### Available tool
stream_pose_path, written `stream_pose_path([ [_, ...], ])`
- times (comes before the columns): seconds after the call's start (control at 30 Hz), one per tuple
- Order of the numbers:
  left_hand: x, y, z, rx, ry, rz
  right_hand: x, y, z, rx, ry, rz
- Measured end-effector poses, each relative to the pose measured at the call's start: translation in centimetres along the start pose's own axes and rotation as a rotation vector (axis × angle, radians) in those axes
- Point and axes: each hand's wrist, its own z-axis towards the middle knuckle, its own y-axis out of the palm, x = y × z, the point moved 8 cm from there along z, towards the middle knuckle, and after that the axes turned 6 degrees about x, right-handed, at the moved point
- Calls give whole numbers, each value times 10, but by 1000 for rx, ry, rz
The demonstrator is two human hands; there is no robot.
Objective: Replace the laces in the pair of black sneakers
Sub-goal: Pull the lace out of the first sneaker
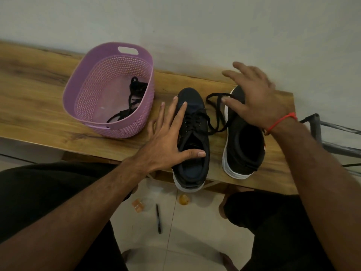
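Both hands are spreading flat: left hand (169,140) resting on the laced black canvas sneaker (192,139), right hand (254,98) over the second black sneaker (243,137), both sitting near the wooden desk's (39,98) front-right corner

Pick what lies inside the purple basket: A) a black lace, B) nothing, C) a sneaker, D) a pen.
A: a tangled black lace lies on the floor of the purple basket, while both sneakers stand on the bench and the pen lies on the floor below.

Head camera looks steeply down (close in) at the table (39,90).
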Motion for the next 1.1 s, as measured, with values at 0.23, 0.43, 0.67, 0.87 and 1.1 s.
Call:
stream_pose_path([
  [0.23, 7, -35, 4, 270, 120, -94, -36, 11, -2, -110, -163, 177],
  [0.43, 8, -45, 7, 296, 89, -68, -55, 41, -21, -366, -182, 113],
  [0.67, 16, -51, 5, 311, 127, -15, -60, 44, -20, -312, -185, 235],
  [0.87, 18, -48, 6, 270, 214, -5, -59, 44, -21, -344, -187, 287],
  [1.1, 23, -49, 7, 261, 272, 87, -56, 42, -19, -338, -181, 264],
])
